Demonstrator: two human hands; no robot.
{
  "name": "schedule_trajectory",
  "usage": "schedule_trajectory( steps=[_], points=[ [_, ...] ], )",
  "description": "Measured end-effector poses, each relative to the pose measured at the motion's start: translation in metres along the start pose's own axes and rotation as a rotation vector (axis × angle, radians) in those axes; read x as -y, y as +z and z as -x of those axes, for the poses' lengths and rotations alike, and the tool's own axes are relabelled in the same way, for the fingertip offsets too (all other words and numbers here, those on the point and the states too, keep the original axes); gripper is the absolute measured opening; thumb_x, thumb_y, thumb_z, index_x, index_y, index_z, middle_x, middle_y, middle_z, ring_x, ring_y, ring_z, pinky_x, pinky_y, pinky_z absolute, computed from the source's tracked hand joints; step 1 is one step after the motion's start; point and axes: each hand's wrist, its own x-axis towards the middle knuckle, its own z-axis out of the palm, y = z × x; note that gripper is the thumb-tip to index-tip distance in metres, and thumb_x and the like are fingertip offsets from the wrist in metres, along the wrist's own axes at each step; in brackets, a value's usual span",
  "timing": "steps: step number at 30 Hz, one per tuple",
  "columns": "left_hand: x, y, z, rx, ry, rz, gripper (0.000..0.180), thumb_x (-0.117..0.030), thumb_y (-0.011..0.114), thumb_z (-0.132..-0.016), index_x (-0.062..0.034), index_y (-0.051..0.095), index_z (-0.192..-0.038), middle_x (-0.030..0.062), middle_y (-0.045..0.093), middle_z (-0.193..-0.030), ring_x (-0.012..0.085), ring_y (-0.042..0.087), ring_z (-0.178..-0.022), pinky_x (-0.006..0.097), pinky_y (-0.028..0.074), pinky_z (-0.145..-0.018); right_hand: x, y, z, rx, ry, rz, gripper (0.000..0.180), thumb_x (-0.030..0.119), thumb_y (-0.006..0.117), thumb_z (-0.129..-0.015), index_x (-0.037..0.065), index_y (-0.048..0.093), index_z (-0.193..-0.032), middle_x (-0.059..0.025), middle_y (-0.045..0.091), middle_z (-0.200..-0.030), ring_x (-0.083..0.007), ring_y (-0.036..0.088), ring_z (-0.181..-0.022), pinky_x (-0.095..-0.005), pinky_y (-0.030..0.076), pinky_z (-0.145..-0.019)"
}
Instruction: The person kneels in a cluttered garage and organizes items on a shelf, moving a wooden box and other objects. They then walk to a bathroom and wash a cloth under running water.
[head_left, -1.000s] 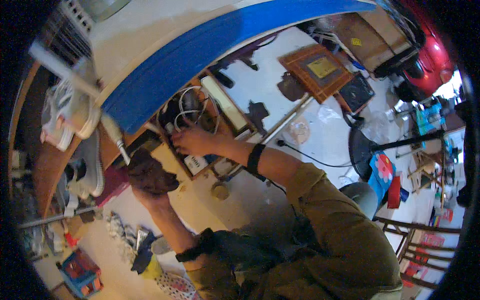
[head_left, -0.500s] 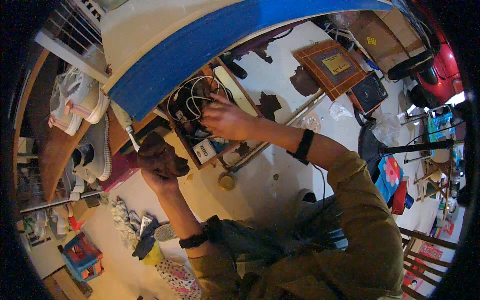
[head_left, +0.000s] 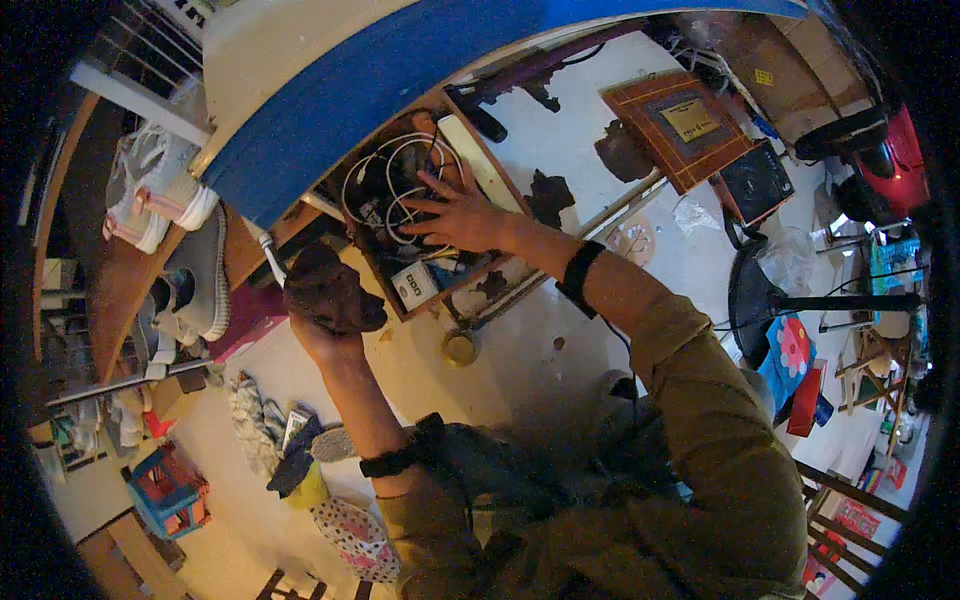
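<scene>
My left hand (head_left: 328, 338) is closed round a bunched dark brown cloth (head_left: 330, 285), which hides most of its fingers. A white handle (head_left: 272, 260) meets the cloth's upper left edge; I cannot tell whether the hand grips it too. My right hand (head_left: 458, 215) is held over a pulled-out wooden drawer (head_left: 440, 294), palm down and fingers spread, with nothing visible in it. Under and beside its fingers lie looped white cables (head_left: 375, 170). A white boxy item with square openings (head_left: 414, 285) sits in the drawer's near corner. Whether my fingertips touch the cables is unclear.
A blue-edged top (head_left: 330, 125) overhangs the drawer. Shoes (head_left: 205, 270) stand on a shelf at left. Near the drawer's front is a round brass-coloured knob (head_left: 460, 348). To the right are a wooden plaque (head_left: 680, 130), a black speaker (head_left: 752, 185) and a black stand (head_left: 840, 302).
My right hand's fingers have spread and straightened over the cables. My left hand, still with the cloth, has shifted slightly right. The view has shifted a little.
</scene>
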Motion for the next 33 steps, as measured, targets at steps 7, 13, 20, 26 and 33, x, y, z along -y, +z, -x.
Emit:
schedule_trajectory(
  steps=[7, 13, 20, 26, 33],
  points=[
    [0.017, 0.024, 0.001, -0.229, 0.181, -0.294, 0.017, -0.017, 0.060, -0.090, -0.0031, 0.053, -0.097, 0.0028, 0.053, -0.077, 0.0096, 0.054, -0.064, 0.024, 0.040, -0.046, -0.026, -0.022, 0.010, -0.242, -0.018, -0.603, 0.046, 0.034, 0.054, -0.097, 0.025, 0.048, -0.142, -0.0094, 0.033, -0.153, -0.0370, 0.022, -0.144, -0.0624, 0.016, -0.114],
    [0.020, 0.026, -0.003, -0.364, 0.146, -0.339, 0.021, -0.023, 0.049, -0.096, -0.0048, 0.056, -0.102, 0.0002, 0.053, -0.076, 0.0092, 0.050, -0.055, 0.023, 0.044, -0.046, -0.050, -0.032, 0.047, -0.264, 0.442, -0.396, 0.081, 0.020, 0.066, -0.088, 0.002, 0.018, -0.150, -0.0296, 0.040, -0.135, -0.0480, 0.052, -0.111, -0.0499, 0.047, -0.091],
    [0.019, -0.027, -0.016, 0.005, -0.074, -0.114, 0.034, -0.033, 0.045, -0.099, -0.0063, 0.058, -0.116, 0.0066, 0.065, -0.106, 0.0252, 0.064, -0.090, 0.043, 0.056, -0.078, -0.076, 0.010, 0.068, 0.010, 0.500, -0.501, 0.042, 0.038, 0.045, -0.099, -0.002, 0.057, -0.105, -0.0266, 0.063, -0.095, -0.0431, 0.061, -0.091, -0.0520, 0.048, -0.081],
    [0.019, 0.041, 0.013, -0.111, 0.024, -0.195, 0.030, -0.029, 0.047, -0.099, -0.0049, 0.057, -0.113, 0.0075, 0.063, -0.097, 0.0199, 0.064, -0.088, 0.034, 0.056, -0.073, -0.066, 0.016, 0.054, 0.089, 0.482, -0.603, 0.042, 0.037, 0.048, -0.098, -0.002, 0.063, -0.097, -0.0242, 0.064, -0.096, -0.0405, 0.062, -0.083, -0.0515, 0.048, -0.075],
    [0.057, -0.005, -0.018, -0.111, -0.062, -0.149, 0.030, -0.035, 0.049, -0.096, -0.0108, 0.057, -0.111, 0.0037, 0.062, -0.101, 0.0222, 0.060, -0.094, 0.037, 0.052, -0.082, -0.118, 0.091, 0.081, 0.329, 0.491, -0.516, 0.034, 0.026, 0.045, -0.100, -0.005, 0.059, -0.106, -0.0192, 0.059, -0.081, -0.0303, 0.055, -0.066, -0.0489, 0.048, -0.064]
  ],
)
